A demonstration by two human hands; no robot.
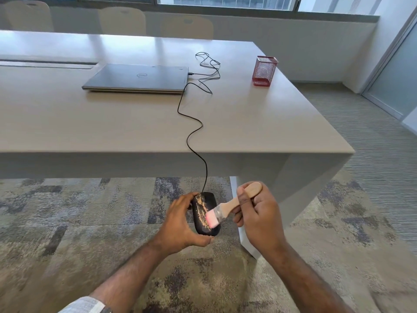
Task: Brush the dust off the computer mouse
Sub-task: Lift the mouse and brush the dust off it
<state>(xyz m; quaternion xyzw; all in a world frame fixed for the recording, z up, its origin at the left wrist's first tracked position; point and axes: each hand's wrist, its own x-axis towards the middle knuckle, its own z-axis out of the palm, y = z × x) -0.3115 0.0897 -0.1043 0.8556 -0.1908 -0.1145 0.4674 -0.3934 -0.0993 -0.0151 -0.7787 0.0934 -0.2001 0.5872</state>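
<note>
Black plastic, streaked with tan dust point(201, 211), marks the mouse point(205, 214) in the lower middle of the frame, held in the air over the patterned carpet point(90, 213), in front of and below the desk's near edge. The left hand point(180, 222) is curled around it, fingers over the far left side and thumb under the near end, so most of that side and the whole underside are hidden. The right hand point(257, 213) is closed around the wooden handle of a small brush point(228, 205); its pink bristles point(212, 219) press on the mouse's right half and look smeared, so their exact edge is hard to make out. The middle of the handle disappears behind the thumb and fingers.

The mouse's black cable point(194, 134) climbs over the desk point(112, 123) edge and winds up to the right side of a closed grey laptop point(137, 79) in the upper middle; the plug itself is too small to read. A red mesh pen cup point(264, 70) stands to the upper right, near the desk's right edge, and its inside cannot be seen. Pale chairs point(123, 20) along the top are washed out by window light. A light sleeve point(84, 304) is cut off at the bottom edge.
</note>
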